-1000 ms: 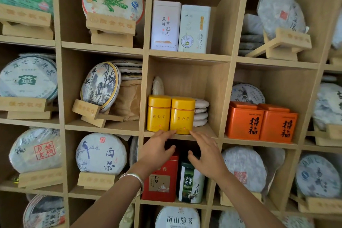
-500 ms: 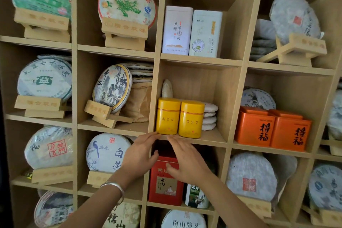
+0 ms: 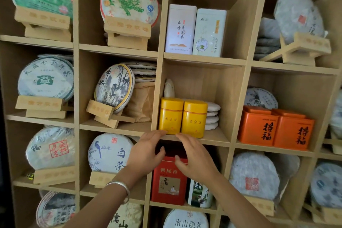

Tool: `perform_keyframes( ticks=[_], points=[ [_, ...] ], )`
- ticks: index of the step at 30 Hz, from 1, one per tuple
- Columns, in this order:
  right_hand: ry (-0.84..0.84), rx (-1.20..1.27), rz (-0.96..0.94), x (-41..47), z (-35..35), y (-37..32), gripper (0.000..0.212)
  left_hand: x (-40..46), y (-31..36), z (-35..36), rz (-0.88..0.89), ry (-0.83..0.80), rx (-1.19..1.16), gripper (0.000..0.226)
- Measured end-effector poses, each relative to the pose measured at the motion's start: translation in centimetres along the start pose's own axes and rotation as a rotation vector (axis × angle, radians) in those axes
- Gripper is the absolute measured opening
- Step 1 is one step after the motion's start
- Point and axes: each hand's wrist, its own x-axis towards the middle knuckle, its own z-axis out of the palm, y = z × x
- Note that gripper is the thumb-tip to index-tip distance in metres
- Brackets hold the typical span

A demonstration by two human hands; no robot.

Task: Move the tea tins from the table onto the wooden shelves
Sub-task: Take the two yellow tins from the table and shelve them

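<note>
Shelf unit: wooden shelves (image 3: 201, 139), grid of open cubbies, front edges facing the camera.
Middle cubby: two yellow tea tins (image 3: 182, 117) upright, side by side and touching, set at the front lip, pushed to the left wall.
Room in cubby: bare board to the right of the tins up to the right wall; tall free space above the lids.
Behind tins: stack of white tea cakes (image 3: 212, 117) at far right rear; one pale cake on edge (image 3: 168, 88) at far left rear.
Left hand (image 3: 145, 153): open, fingers (image 3: 157, 133) straight and slightly spread, tips at the shelf lip just below the left tin's base; contact with the tin not clear.
Right hand (image 3: 196, 159): open, fingers apart, forefinger tip at the lip below the seam between the tins; thumb over the red tin (image 3: 169, 181) in the cubby beneath.
Grip: nothing held in either hand.
Wrist: silver bangle (image 3: 120, 187) on the left arm.
Cubby below: red tin upright, green-and-white tin (image 3: 199, 192) just right of it, partly hidden by the right forearm.
Cubby above: two tall white tins (image 3: 195, 30) touching, left of centre.
Right neighbour: two orange tins (image 3: 275, 127) side by side near the front edge.
Left columns: wrapped tea cakes on wooden stands (image 3: 45, 103).
</note>
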Motion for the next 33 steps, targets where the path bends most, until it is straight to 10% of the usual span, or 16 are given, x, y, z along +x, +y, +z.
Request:
perform_keyframes(
  ticks=[17,33],
  points=[
    [-0.04,-0.373,0.537,-18.3,-14.5,-0.9,0.063,-1.0,14.6,7.8,0.344,-0.311,-0.337,0.047],
    [-0.02,-0.234,0.219,3.1,-5.9,-4.2,0.058,8.2,1.5,-6.5,0.205,-0.102,0.169,0.052]
  ],
)
